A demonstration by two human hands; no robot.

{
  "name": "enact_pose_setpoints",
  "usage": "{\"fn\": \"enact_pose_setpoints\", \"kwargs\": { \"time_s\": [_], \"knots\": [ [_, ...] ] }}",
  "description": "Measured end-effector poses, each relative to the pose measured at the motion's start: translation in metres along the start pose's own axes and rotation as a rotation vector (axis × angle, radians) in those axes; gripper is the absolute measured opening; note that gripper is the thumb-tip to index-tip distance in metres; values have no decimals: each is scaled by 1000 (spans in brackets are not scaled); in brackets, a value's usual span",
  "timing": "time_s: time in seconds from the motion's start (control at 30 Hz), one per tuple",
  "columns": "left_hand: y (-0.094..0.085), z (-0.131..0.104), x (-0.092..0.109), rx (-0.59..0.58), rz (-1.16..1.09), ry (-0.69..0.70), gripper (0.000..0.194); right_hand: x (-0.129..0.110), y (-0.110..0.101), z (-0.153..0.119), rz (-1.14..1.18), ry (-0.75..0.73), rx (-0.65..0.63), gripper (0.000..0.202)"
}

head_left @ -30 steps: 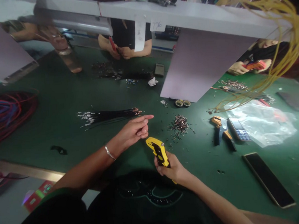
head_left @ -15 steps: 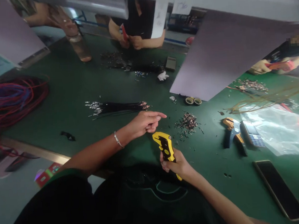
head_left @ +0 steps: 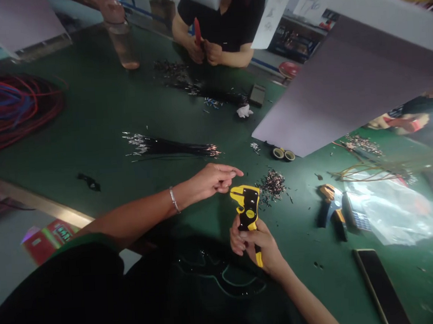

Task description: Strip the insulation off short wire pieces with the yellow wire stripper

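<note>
My right hand (head_left: pixel 256 247) is wrapped round the handles of a yellow and black wire stripper (head_left: pixel 249 206), its head pointing up and to the left. My left hand (head_left: pixel 217 178), with a bracelet at the wrist, hovers just above and left of the stripper's jaws. Its index finger stretches to the right while the other fingers are curled; I see nothing held in it. Beyond that hand lies a bundle of black wires (head_left: pixel 175 147) with bright tips at the left end and copper-coloured ones at the right. A pile of small dark and copper bits (head_left: pixel 274 184) is right beside the stripper head.
Two tape rolls (head_left: pixel 284 154) sit below a grey panel (head_left: pixel 307 93). At right are another stripping tool (head_left: pixel 331 206), a keypad phone (head_left: pixel 357 212), a plastic bag (head_left: pixel 403 214) and a smartphone (head_left: pixel 381 286). Coiled red and blue wires (head_left: pixel 11 108) lie left. Co-workers' hands (head_left: pixel 206 52) work opposite.
The stripper has risen slightly and turned so its flat side faces me more. My left hand keeps nearly the same pose. The whole view has shifted and tilted a little.
</note>
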State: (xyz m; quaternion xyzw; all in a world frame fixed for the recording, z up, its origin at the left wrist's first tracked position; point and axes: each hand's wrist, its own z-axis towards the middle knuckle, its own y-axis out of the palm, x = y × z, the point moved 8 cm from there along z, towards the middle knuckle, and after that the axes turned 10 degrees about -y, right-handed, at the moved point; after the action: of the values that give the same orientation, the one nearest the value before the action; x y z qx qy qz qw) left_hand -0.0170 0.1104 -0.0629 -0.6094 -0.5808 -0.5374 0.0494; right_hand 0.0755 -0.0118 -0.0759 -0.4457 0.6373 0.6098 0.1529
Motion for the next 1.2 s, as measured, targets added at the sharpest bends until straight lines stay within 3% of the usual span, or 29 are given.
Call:
{"fn": "enact_pose_setpoints", "kwargs": {
  "time_s": [0.8, 1.2],
  "knots": [
    [-5, -8, 4, 89, 64, 24, 11, -1, -1, 3, -43, -90, 34, 21],
    [-4, -9, 7, 35, 53, 58, 12, 0, 0, -3, -103, -97, 2, 23]
  ]
}}
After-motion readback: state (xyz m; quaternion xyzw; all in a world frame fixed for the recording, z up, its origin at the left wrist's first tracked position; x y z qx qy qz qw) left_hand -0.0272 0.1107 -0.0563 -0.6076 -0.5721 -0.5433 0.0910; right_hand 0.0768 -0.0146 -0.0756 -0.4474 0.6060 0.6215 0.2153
